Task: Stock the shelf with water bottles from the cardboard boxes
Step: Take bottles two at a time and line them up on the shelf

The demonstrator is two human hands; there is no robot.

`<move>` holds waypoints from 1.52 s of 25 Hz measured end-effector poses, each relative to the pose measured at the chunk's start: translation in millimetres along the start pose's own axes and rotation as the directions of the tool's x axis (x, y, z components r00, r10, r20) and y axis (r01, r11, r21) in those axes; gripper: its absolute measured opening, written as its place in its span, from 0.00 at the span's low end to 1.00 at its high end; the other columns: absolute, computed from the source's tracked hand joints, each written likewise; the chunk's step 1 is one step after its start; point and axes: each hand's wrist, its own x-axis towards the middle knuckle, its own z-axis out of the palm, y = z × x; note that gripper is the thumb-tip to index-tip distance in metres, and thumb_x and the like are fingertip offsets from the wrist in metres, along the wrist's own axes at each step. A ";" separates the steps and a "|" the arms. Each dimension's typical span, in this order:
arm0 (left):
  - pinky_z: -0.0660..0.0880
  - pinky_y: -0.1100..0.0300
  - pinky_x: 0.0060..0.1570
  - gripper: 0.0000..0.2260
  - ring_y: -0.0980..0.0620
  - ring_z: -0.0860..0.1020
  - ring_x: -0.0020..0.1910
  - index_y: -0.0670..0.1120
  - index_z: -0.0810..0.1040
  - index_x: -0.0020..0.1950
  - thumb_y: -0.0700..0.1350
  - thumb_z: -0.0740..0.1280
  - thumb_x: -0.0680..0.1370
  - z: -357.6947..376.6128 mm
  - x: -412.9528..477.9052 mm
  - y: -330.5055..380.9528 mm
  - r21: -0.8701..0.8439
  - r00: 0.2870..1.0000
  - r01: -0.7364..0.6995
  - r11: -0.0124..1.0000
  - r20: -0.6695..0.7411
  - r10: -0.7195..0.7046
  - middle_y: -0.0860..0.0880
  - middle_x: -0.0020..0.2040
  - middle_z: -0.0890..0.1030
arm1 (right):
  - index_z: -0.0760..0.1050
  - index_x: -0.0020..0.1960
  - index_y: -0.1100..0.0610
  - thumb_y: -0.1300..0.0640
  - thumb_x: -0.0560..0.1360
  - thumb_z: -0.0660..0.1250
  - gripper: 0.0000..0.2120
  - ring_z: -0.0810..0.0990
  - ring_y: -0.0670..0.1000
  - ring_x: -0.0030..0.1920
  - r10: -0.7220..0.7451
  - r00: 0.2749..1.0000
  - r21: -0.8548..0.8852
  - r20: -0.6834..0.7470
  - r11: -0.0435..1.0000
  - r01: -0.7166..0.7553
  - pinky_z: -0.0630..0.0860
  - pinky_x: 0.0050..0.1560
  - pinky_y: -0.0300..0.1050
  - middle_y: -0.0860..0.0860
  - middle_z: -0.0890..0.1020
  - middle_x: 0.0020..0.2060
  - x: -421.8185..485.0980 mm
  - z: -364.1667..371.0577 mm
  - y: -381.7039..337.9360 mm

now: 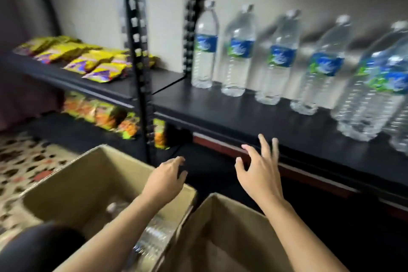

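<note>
**My hands are empty in front of the shelf**

My left hand (169, 172) hangs over the far edge of the left cardboard box (72, 185). Its fingers are bent down a little and loose. It holds nothing.

My right hand (259, 168) is up in the air, just in front of the black shelf (254, 115). Its fingers are spread wide apart. It holds nothing too, and it does not touch the shelf.

The water bottles (281, 59) stand up in a row along the back of the shelf, near the white wall. They have blue labels and clear caps. On the far right more bottles stand close together, some in front of others. The front part of the shelf is bare.

Inside the left box I can see more bottles (152, 236) lying down under my arm. They look blurry. The right cardboard box (220, 232) sits just beside the left one. I see only brown card inside it.

On the shelf to the left lie yellow snack bags (88, 59). Below them are orange snack bags (103, 115). The floor (26, 161) has spots on it.
</note>
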 end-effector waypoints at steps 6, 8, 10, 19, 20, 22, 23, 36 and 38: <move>0.69 0.47 0.64 0.17 0.38 0.71 0.68 0.42 0.67 0.68 0.48 0.58 0.82 43.4 -20.4 -93.5 -0.160 0.816 0.577 0.801 0.104 -0.568 0.39 0.66 0.73 | 0.72 0.67 0.48 0.50 0.77 0.64 0.18 0.75 0.54 0.63 -0.137 0.916 0.100 0.376 0.989 0.107 0.73 0.58 0.49 0.49 0.75 0.65 -18.7 93.8 -104.4; 0.67 0.46 0.65 0.15 0.39 0.67 0.70 0.43 0.66 0.67 0.46 0.57 0.82 54.3 -26.3 -116.7 -0.186 0.705 0.708 0.681 0.121 -0.699 0.41 0.68 0.70 | 0.70 0.68 0.45 0.45 0.77 0.62 0.20 0.77 0.54 0.62 -0.076 0.779 0.041 0.623 0.997 0.065 0.73 0.59 0.49 0.46 0.77 0.63 -27.1 126.0 -118.1; 0.66 0.47 0.67 0.19 0.40 0.64 0.72 0.43 0.62 0.72 0.44 0.58 0.81 63.3 -31.7 -137.4 -0.270 0.548 0.823 0.500 0.143 -0.824 0.41 0.72 0.66 | 0.69 0.68 0.40 0.41 0.74 0.61 0.22 0.76 0.54 0.64 0.009 0.668 -0.056 0.744 0.997 0.048 0.69 0.65 0.55 0.45 0.77 0.64 -32.4 155.8 -124.8; 0.51 0.45 0.77 0.25 0.37 0.47 0.79 0.49 0.53 0.81 0.53 0.52 0.85 165.2 -47.3 -180.1 -0.218 0.138 0.973 0.073 0.300 -0.944 0.42 0.81 0.45 | 0.58 0.77 0.49 0.43 0.74 0.66 0.35 0.68 0.56 0.72 0.040 0.407 -0.110 0.913 0.982 0.151 0.65 0.71 0.53 0.53 0.69 0.73 -50.9 282.9 -137.5; 0.50 0.47 0.77 0.28 0.36 0.48 0.79 0.46 0.50 0.81 0.53 0.55 0.84 172.1 -46.3 -181.9 -0.313 0.026 0.947 -0.073 0.300 -0.953 0.41 0.81 0.45 | 0.52 0.80 0.50 0.42 0.74 0.67 0.40 0.65 0.56 0.74 0.053 0.373 -0.113 0.926 0.983 0.143 0.62 0.73 0.54 0.55 0.65 0.75 -55.5 296.7 -136.5; 0.47 0.48 0.76 0.35 0.35 0.52 0.78 0.40 0.51 0.81 0.48 0.66 0.80 184.0 -48.5 -185.8 -0.521 -0.155 0.798 -0.303 0.309 -0.938 0.38 0.80 0.51 | 0.43 0.81 0.51 0.41 0.74 0.70 0.48 0.60 0.56 0.77 0.070 0.327 -0.114 0.943 0.987 0.117 0.59 0.74 0.56 0.56 0.58 0.78 -63.5 322.1 -133.7; 0.48 0.47 0.75 0.37 0.34 0.55 0.76 0.36 0.54 0.79 0.44 0.70 0.77 193.8 -52.3 -191.6 -0.614 -0.215 0.706 -0.352 0.287 -0.933 0.35 0.78 0.55 | 0.40 0.81 0.51 0.41 0.73 0.71 0.51 0.58 0.57 0.78 0.077 0.320 -0.114 0.944 0.989 0.097 0.58 0.75 0.56 0.56 0.56 0.79 -67.5 332.6 -132.1; 0.59 0.49 0.72 0.36 0.41 0.66 0.73 0.43 0.68 0.75 0.44 0.77 0.70 247.0 -70.5 -216.6 -0.708 -0.350 0.602 -0.370 0.183 -0.919 0.41 0.73 0.68 | 0.57 0.74 0.54 0.41 0.62 0.79 0.49 0.68 0.58 0.70 0.087 0.455 -0.134 0.886 0.988 0.072 0.66 0.67 0.49 0.57 0.70 0.67 -71.2 383.9 -108.2; 0.63 0.46 0.72 0.36 0.39 0.70 0.70 0.46 0.68 0.70 0.45 0.79 0.66 247.8 -71.7 -227.6 -0.728 -0.335 0.551 -0.408 0.255 -0.907 0.40 0.70 0.72 | 0.59 0.72 0.54 0.41 0.62 0.79 0.47 0.68 0.58 0.70 0.066 0.462 -0.111 0.885 0.991 0.070 0.66 0.66 0.48 0.56 0.70 0.67 -71.7 381.9 -107.8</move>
